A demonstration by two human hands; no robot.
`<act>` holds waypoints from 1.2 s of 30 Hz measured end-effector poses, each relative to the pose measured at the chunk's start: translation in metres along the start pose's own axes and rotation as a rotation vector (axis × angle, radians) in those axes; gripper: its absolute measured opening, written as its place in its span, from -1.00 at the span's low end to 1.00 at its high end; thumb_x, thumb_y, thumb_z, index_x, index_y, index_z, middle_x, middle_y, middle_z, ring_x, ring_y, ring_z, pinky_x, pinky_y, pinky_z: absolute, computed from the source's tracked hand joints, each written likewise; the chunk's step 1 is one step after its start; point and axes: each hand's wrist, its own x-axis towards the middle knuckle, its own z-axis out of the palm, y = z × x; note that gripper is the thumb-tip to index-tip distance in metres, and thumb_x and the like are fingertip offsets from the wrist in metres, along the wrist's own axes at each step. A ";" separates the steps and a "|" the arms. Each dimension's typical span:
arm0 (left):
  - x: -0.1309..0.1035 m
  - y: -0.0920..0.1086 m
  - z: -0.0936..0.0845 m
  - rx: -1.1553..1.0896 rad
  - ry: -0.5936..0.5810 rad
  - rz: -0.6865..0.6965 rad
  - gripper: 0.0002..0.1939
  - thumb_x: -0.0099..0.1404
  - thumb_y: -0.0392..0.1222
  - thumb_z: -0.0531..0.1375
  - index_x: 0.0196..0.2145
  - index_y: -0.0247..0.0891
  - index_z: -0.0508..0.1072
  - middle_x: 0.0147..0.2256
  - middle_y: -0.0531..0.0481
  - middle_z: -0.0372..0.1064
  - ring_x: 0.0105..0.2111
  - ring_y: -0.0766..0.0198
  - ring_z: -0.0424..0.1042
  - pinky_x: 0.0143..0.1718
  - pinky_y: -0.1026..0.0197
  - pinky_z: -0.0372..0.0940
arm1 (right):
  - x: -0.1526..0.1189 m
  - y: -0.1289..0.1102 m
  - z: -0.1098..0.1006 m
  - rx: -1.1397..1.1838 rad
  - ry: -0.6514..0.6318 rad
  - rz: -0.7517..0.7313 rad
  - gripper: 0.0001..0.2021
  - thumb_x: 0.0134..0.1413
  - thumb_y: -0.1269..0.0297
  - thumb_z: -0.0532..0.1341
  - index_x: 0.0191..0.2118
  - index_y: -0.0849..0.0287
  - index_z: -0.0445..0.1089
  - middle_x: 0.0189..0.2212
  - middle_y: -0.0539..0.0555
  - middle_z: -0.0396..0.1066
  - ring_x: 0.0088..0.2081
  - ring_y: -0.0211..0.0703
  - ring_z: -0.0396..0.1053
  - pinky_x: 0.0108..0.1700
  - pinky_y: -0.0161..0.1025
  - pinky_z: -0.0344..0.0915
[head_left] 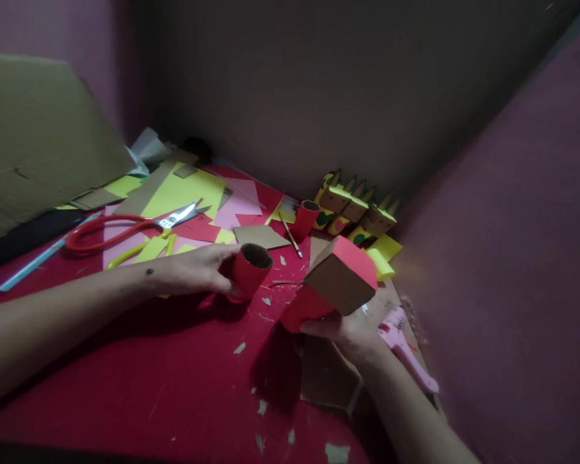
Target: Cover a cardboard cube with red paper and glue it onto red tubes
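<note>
Red table (188,386): red tube (251,274) in left hand (205,269), box (342,276) above right (355,332).

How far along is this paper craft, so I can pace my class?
Seemingly done: the yellow figures at the back, with boxy tops. In hand: the left hand holds an open tube; the right hand holds a red piece with a box top. Probably left: the open tube and the tube by the pencil, both without box tops.
</note>
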 end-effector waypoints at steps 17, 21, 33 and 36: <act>-0.011 -0.009 0.006 0.102 0.102 0.242 -0.36 0.07 -0.03 0.51 0.06 -0.19 0.44 0.00 -0.12 0.55 -0.01 -0.09 0.52 -0.04 0.08 0.40 | 0.022 -0.013 0.041 -0.091 -0.209 0.030 -0.59 -0.27 0.22 0.60 -0.18 0.00 0.60 -0.18 0.06 0.68 -0.11 0.14 0.60 -0.09 0.00 0.63; -0.011 -0.008 0.014 0.168 0.126 0.325 -0.53 0.20 0.01 0.43 -0.03 -0.24 0.45 -0.07 -0.14 0.55 -0.09 -0.03 0.53 -0.08 0.06 0.40 | 0.020 -0.018 0.040 -0.134 -0.267 0.009 -0.65 -0.14 0.14 0.55 -0.15 -0.04 0.62 -0.26 0.06 0.68 -0.14 0.17 0.61 -0.08 0.04 0.61; -0.012 -0.014 0.019 0.112 -0.050 0.403 -0.51 0.25 -0.11 0.39 0.07 -0.27 0.41 0.00 -0.18 0.55 -0.02 -0.05 0.53 -0.03 0.06 0.44 | 0.017 0.001 0.029 -0.376 -0.173 -0.020 -0.57 -0.17 0.13 0.53 -0.08 0.05 0.64 -0.19 0.11 0.73 -0.10 0.23 0.65 -0.05 0.06 0.59; -0.011 -0.017 0.019 0.121 -0.048 0.427 -0.51 0.26 -0.09 0.38 0.08 -0.29 0.40 -0.03 -0.17 0.54 -0.06 -0.03 0.54 -0.09 0.10 0.44 | 0.017 0.003 0.029 -0.413 -0.130 -0.048 -0.50 -0.17 0.06 0.54 -0.03 0.03 0.64 -0.20 0.11 0.73 -0.07 0.27 0.65 -0.03 0.11 0.58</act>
